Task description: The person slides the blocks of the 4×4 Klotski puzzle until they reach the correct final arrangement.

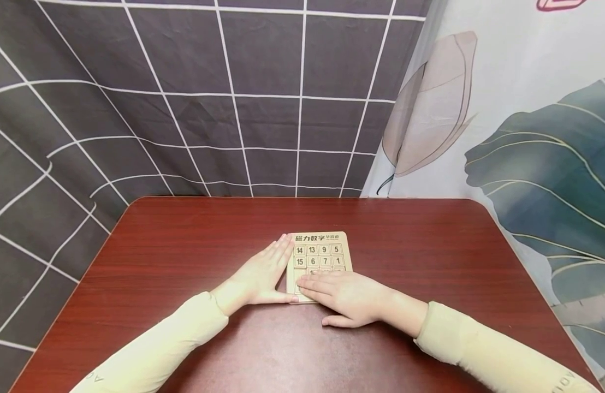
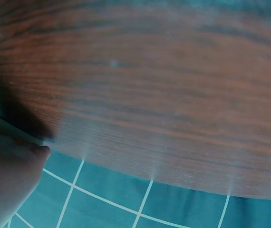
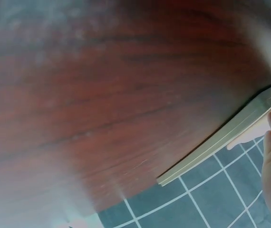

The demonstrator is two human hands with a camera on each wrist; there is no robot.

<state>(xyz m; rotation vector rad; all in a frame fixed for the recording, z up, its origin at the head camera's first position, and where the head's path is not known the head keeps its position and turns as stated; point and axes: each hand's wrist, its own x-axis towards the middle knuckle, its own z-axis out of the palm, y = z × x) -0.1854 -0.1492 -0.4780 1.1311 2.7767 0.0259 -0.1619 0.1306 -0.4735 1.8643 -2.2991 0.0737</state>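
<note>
A pale wooden number sliding puzzle [image 1: 318, 237] lies flat on the table. Its top row reads 14, 13, 9, 5 and the second row 15, 6, 7, 1. Below the 15 a blank slot shows at the left. My left hand [image 1: 263, 275] rests along the puzzle's left side, fingers straight and thumb at the lower left corner. With its fingers extended, my right hand [image 1: 354, 297] lies over the lower rows, fingertips on a tile near the bottom left and thumb off the board. Most lower tiles are hidden beneath it. The right wrist view catches the puzzle's edge [image 3: 211, 145].
The reddish-brown wooden table [image 1: 184, 234] has rounded far corners. Behind it hangs a dark grid-patterned curtain [image 1: 263, 65], and a white leaf-print curtain [image 1: 440, 147] hangs at the right.
</note>
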